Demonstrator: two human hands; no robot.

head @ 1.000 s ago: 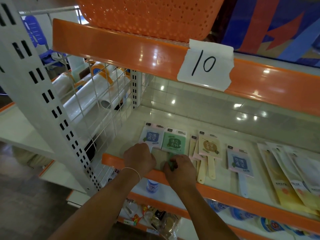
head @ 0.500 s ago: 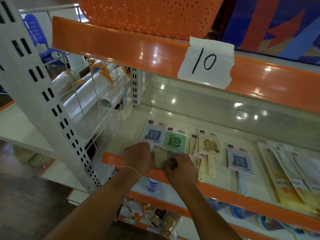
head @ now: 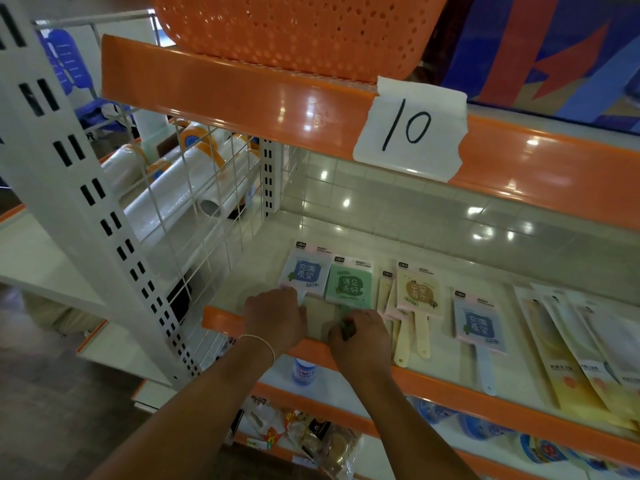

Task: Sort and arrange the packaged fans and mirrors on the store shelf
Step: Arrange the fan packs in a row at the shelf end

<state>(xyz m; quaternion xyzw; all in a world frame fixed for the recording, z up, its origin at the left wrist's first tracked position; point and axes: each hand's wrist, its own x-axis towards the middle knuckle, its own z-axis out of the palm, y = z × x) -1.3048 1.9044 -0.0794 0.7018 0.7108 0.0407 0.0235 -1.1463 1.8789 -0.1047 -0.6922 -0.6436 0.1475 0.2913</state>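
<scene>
Lying flat in a row on the shelf [head: 346, 237]: two packaged mirrors [head: 306, 271] at left, stacked ones [head: 419, 294] right of them, another [head: 479, 327] further right, long packets [head: 571, 358] at far right. Both hands [head: 277, 318] at the front lip, before the left pair. Basket [head: 294, 29] on the shelf above.

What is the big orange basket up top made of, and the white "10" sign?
The orange basket looks like moulded plastic: one even colour, with rows of small punched holes. The "10" sign looks like plain matte paper, with rough torn edges and a handwritten black number, stuck onto the glossy orange shelf edge.
</scene>
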